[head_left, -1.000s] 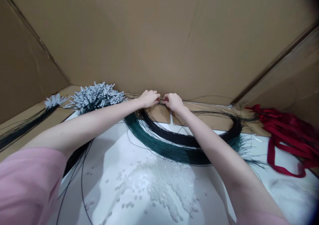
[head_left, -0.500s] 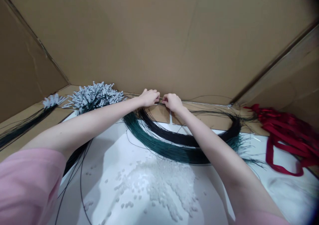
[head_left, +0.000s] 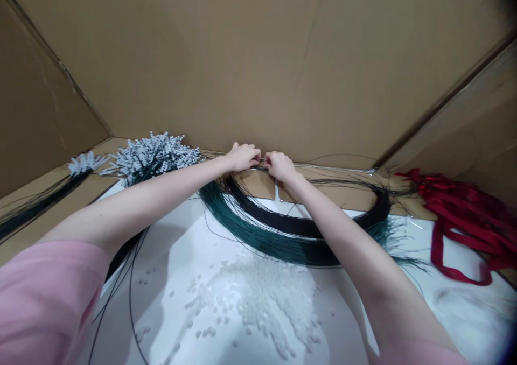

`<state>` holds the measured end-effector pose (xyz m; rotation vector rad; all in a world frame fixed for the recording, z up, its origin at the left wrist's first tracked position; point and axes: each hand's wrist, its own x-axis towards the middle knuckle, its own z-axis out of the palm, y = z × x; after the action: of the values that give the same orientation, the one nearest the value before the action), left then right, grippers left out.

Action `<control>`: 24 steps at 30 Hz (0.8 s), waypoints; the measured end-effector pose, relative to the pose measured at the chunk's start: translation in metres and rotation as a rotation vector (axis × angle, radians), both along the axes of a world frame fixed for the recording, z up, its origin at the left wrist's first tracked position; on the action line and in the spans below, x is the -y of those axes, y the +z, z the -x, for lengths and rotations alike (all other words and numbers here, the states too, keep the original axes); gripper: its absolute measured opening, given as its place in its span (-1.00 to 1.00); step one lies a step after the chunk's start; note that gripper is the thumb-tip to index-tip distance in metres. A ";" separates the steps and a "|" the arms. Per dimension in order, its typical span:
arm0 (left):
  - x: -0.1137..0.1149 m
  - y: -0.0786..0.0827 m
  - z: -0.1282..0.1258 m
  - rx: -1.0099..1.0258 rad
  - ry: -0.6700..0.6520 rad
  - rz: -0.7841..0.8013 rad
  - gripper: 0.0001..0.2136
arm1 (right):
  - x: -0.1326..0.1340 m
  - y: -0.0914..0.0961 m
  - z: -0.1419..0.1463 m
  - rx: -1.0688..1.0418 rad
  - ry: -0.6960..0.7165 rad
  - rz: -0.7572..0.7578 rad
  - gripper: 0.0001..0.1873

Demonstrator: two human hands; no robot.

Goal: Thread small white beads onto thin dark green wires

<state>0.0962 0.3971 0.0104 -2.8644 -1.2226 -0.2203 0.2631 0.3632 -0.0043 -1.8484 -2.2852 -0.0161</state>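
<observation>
Both arms reach far forward to the foot of the cardboard back wall. My left hand (head_left: 242, 157) and my right hand (head_left: 278, 165) sit almost touching there, fingers curled in a pinch on a thin dark wire (head_left: 323, 167) that runs along the wall's base. What sits between the fingertips is too small to make out. Just below the hands curve a black wire bundle (head_left: 299, 226) and a dark green wire bundle (head_left: 266, 241). Loose white beads (head_left: 262, 295) lie scattered on the white sheet (head_left: 194, 246) nearer to me.
A cluster of wires tipped with white beads (head_left: 155, 154) lies left of the hands, with a smaller one (head_left: 83, 164) further left. Red ribbon (head_left: 464, 214) is piled at the right. Cardboard walls (head_left: 242, 58) close in the back and both sides.
Both hands have stayed in place at the wall's base, with only small finger movement. The view has shifted very slightly.
</observation>
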 end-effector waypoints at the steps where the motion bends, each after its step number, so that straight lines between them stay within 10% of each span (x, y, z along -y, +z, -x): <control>1: 0.000 -0.001 -0.001 -0.001 -0.002 -0.001 -0.81 | 0.000 0.000 0.000 0.002 0.002 -0.001 -0.89; 17: -0.002 0.016 0.001 0.165 -0.111 0.007 -0.79 | 0.041 0.018 0.001 -0.282 -0.021 -0.343 -0.74; 24: 0.005 0.026 -0.002 0.247 -0.140 0.076 -0.81 | 0.054 0.006 0.015 -0.881 0.017 0.063 -0.49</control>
<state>0.0983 0.3923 0.0361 -3.0654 -1.0826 -0.5578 0.2482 0.3087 0.0015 -1.4274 -1.6723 0.7233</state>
